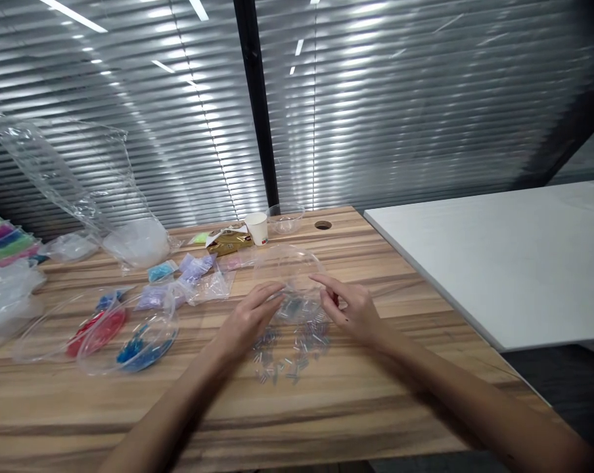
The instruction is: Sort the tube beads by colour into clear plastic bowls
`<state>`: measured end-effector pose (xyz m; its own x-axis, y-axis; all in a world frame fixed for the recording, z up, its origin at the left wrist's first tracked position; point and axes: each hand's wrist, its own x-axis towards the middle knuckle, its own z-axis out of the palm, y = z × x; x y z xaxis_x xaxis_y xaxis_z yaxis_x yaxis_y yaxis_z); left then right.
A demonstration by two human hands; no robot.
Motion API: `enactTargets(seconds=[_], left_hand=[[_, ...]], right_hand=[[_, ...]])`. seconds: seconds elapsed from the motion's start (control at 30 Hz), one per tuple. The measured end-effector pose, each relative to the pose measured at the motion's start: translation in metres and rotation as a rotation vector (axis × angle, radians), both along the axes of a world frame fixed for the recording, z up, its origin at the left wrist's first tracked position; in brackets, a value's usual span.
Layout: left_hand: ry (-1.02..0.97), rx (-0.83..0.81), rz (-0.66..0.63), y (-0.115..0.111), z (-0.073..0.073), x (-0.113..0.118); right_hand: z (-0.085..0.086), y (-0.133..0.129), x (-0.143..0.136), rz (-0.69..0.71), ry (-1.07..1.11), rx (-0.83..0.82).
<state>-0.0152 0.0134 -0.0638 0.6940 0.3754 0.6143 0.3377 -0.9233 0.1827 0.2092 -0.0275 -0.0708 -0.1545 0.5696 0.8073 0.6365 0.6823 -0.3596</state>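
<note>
A clear plastic bowl (pixel 292 259) is on the wooden table between my two hands; I cannot tell whether it is tilted. My left hand (pixel 255 312) is at its left side, fingers stretched out and close together. On the opposite side my right hand (pixel 351 305) points its index finger at the bowl, the other fingers bent. Whether either hand touches the bowl is unclear. Small clear tube-shaped pieces (pixel 301 355) lie scattered on the table in front of the bowl, between my wrists. More pieces show in a heap between my fingers.
To the left stand clear bowls with blue pieces (pixel 146 351) and red pieces (pixel 102 328). Small bags of purple pieces (pixel 196 268), a gold packet (pixel 229 240), a paper cup (pixel 257 228) and another clear bowl (pixel 286 220) are farther back. A white table (pixel 494 263) adjoins at right.
</note>
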Motion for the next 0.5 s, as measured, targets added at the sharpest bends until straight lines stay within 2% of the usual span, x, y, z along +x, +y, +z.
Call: enactTargets(seconds=[0.1, 0.17, 0.23, 0.3, 0.4, 0.5], left_hand=[[-0.041, -0.050, 0.007, 0.001, 0.010, -0.004], [0.002, -0.230, 0.019, 0.002, 0.018, -0.007], [0.131, -0.461, -0.009, 0.003, 0.025, -0.011], [0.234, -0.623, -0.028, 0.004, 0.029, -0.014], [0.315, -0.715, -0.041, 0.004, 0.030, -0.015], [0.386, -0.723, -0.102, 0.002, 0.029, -0.012]], right_hand=[[0.002, 0.003, 0.004, -0.079, 0.015, -0.001], [0.003, 0.006, 0.008, -0.133, 0.026, 0.003], [0.002, 0.008, 0.010, -0.161, 0.027, -0.001], [0.001, 0.009, 0.011, -0.163, 0.021, -0.009], [0.000, 0.008, 0.010, -0.152, 0.008, -0.005], [0.000, 0.007, 0.009, -0.148, -0.009, 0.002]])
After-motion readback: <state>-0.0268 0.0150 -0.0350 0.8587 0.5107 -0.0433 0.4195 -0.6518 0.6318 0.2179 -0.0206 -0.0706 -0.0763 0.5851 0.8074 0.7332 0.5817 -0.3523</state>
